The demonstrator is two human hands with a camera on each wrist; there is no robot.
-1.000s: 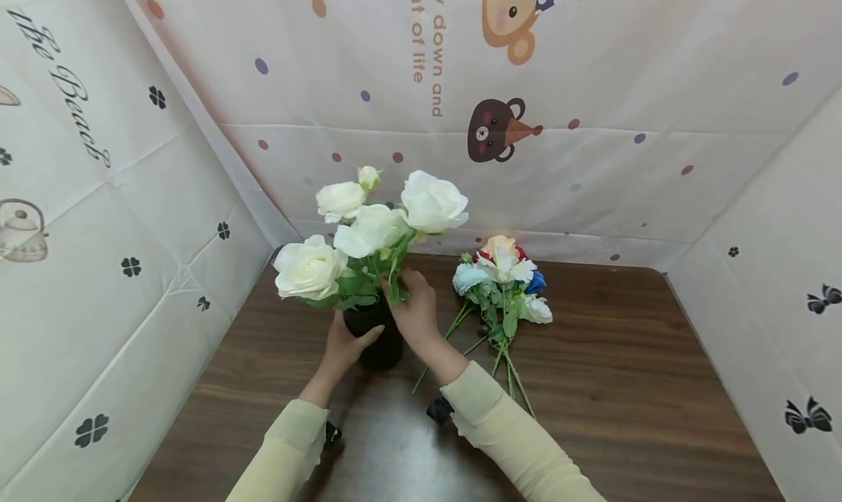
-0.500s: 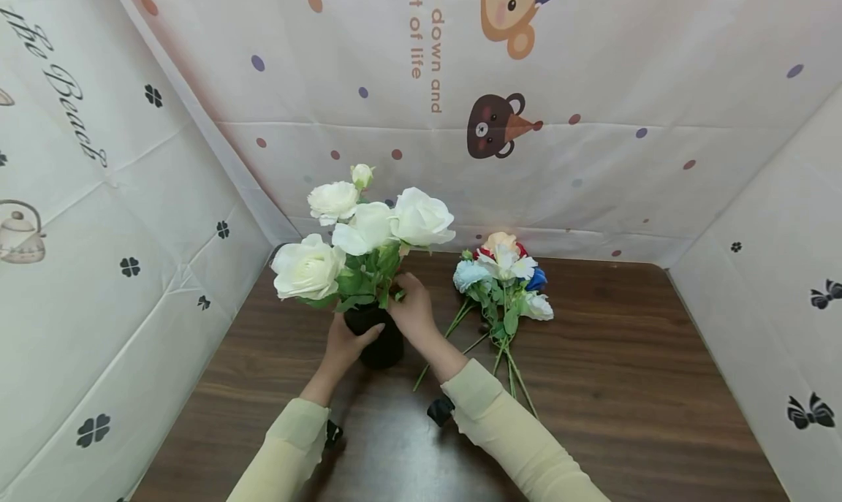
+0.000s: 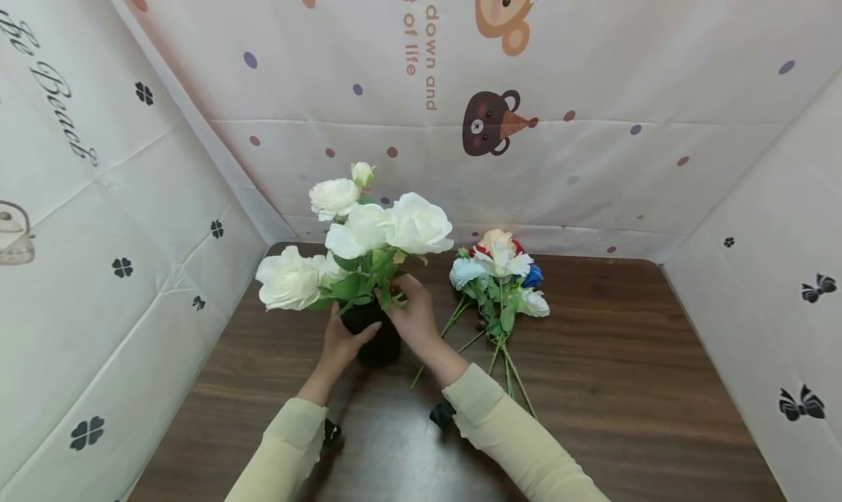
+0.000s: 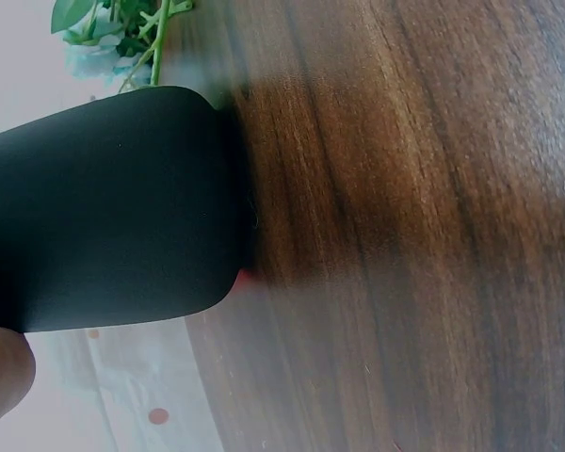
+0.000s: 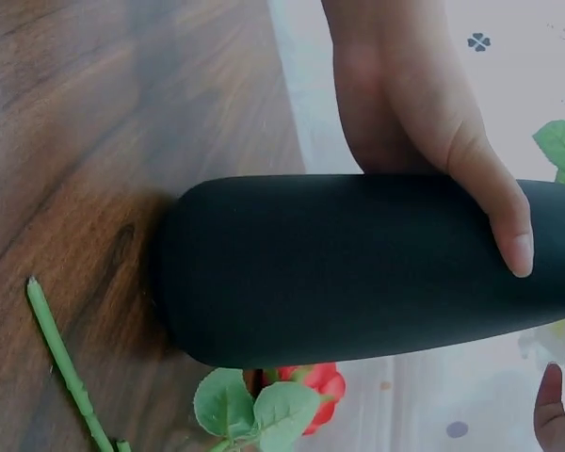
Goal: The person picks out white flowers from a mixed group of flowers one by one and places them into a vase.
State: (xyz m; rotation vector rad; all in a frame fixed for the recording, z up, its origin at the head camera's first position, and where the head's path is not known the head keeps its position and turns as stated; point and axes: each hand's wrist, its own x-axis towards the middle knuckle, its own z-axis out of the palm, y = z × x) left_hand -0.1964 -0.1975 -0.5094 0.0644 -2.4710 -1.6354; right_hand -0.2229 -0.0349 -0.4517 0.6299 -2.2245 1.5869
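Note:
A tall black vase (image 3: 379,347) stands upright on the wooden table, and its wall fills much of both wrist views. My left hand (image 3: 340,343) grips its upper side; in the right wrist view the thumb (image 5: 497,202) lies along the vase. Several white roses (image 3: 417,224) with green leaves (image 3: 351,286) rise from the vase mouth. At the rim my right hand (image 3: 414,316) holds the greenery below the blooms, its fingertips partly covered by leaves. Only a few fingers (image 5: 550,410) of it show in the right wrist view. The stems inside the vase are hidden.
Right of the vase lies a bunch of mixed flowers (image 3: 501,268), peach, white, pale blue, dark blue and red. Their green stems (image 3: 509,370) point toward me. Printed cloth walls (image 3: 572,188) enclose the table (image 3: 612,356) at the back and sides.
The right-hand white rose has come down and a little left, with my right hand staying at the rim. The leftmost bloom has shifted left, uncovering another behind it. My left hand keeps its hold.

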